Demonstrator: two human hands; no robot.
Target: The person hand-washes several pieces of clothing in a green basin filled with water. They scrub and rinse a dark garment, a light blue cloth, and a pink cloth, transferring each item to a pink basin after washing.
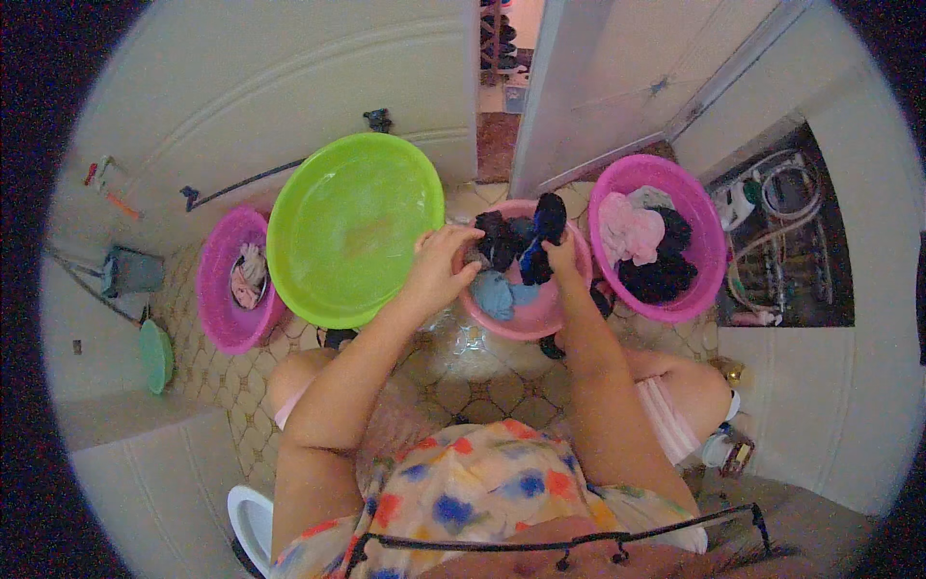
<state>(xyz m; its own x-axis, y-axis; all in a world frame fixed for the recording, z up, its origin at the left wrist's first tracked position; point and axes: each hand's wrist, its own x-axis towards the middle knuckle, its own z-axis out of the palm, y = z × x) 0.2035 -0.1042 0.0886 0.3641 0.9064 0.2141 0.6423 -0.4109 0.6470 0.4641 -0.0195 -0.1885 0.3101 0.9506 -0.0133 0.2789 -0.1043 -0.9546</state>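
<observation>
A dark sock with blue on it point(544, 235) is held up in my right hand point(563, 255), above the right part of a pink basin point(532, 329). At the basin's left rim, my left hand point(445, 257) has its thumb and fingers apart, the fingertips close to a dark cloth point(495, 239). Light blue cloth point(498, 295) lies low in the same basin. My left wrist passes in front of the edge of a large lime-green basin point(354, 231), which has water drops or wet marks inside.
To the right, a magenta basin point(698, 289) holds pink cloth point(629, 228) and black cloth point(658, 279). Another magenta basin point(217, 289) with a bowl of cloth stands left. Hoses point(788, 195) fill a wall opening. A door point(600, 94) stands ajar beyond the patterned tile floor point(477, 391).
</observation>
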